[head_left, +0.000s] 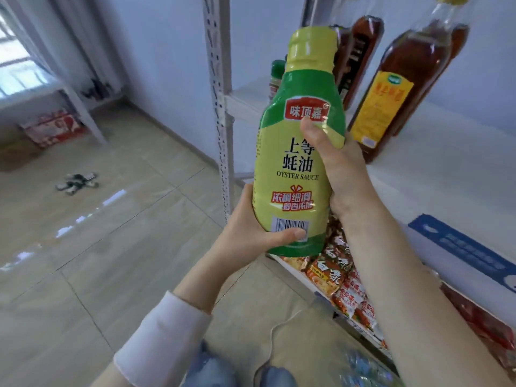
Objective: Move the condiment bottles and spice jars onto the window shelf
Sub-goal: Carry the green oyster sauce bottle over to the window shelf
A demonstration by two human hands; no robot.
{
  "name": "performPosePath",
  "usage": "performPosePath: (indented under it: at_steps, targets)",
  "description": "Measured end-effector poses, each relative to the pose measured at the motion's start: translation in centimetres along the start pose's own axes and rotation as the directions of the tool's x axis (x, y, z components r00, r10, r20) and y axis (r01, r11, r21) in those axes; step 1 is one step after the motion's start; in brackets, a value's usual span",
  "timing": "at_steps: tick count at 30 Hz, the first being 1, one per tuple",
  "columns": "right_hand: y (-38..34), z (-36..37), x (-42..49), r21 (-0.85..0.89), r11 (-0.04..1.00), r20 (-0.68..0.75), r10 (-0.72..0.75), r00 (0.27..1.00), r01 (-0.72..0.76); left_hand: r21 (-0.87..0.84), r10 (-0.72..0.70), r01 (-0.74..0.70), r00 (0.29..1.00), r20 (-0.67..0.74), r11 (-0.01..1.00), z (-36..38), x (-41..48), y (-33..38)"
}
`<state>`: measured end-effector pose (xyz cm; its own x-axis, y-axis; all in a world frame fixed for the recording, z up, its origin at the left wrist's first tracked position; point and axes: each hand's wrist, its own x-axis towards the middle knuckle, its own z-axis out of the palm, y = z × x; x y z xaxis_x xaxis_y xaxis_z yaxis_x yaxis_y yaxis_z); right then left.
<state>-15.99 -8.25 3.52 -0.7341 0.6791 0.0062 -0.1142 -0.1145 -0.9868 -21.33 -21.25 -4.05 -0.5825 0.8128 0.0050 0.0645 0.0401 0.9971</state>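
Head view. Holds the oyster sauce bottle (pixel 298 152) upright in the air in front of the rack (pixel 220 107), resting on no shelf. Grips it low with the left hand (pixel 248 227), thumb laid across the barcode. Wraps the right hand (pixel 343 169) round the middle from the right side, thumb pressed on the label. Keeps no hand free.

Leaves on the rack shelf just behind: a tall oil bottle (pixel 391 101), two dark bottles (pixel 360 51) and a small green-capped spice jar (pixel 276 76). Stands well apart from what looks like the window shelf (pixel 55 89) at far left, with open floor (pixel 125 219) between.

Most likely to slip: glossy printed sleeve, smooth all round and probably heavy if full. Could slide down through the fingers as soon as one hand lets go for the carry. Safer gripped at the narrowing below the cap, or supported under the base.

Could clip the oil bottle with the right forearm on turning away: tall, narrow and near the shelf edge. Would topple, perhaps taking the dark bottles along, and might break if glass.

Could trip on the way across: a white cable (pixel 279 331) near the feet, a small dark object (pixel 76 182) on the tiles, and bright patches that may be wet or only reflections; cannot tell which.

Could also brush noodle packets (pixel 335 277) off the lower shelf while stepping back.
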Motion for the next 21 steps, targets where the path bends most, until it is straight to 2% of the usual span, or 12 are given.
performPosePath:
  at_steps: [5,10,15,21]
  targets:
    - [2.8,12.7,2.7,-0.035,0.997,0.154,0.074,0.985,-0.070,-0.039,-0.029,0.022,0.983,-0.182,0.999,-11.9,-1.9,-1.7]
    - [6.3,27.3,4.4,-0.090,0.986,0.300,0.159,0.941,-0.138,-0.070,-0.084,0.063,0.931,-0.355,0.996,-24.9,-5.0,-3.9]
    - [9.6,38.2,6.0,-0.133,0.971,0.420,0.238,0.876,-0.201,-0.069,-0.121,0.101,0.885,-0.450,0.993,-34.6,-7.0,-6.1]
    - [12.7,47.7,10.5,-0.173,0.963,0.460,0.265,0.847,-0.207,-0.104,-0.147,0.108,0.837,-0.528,0.989,-43.5,-5.1,-8.5]
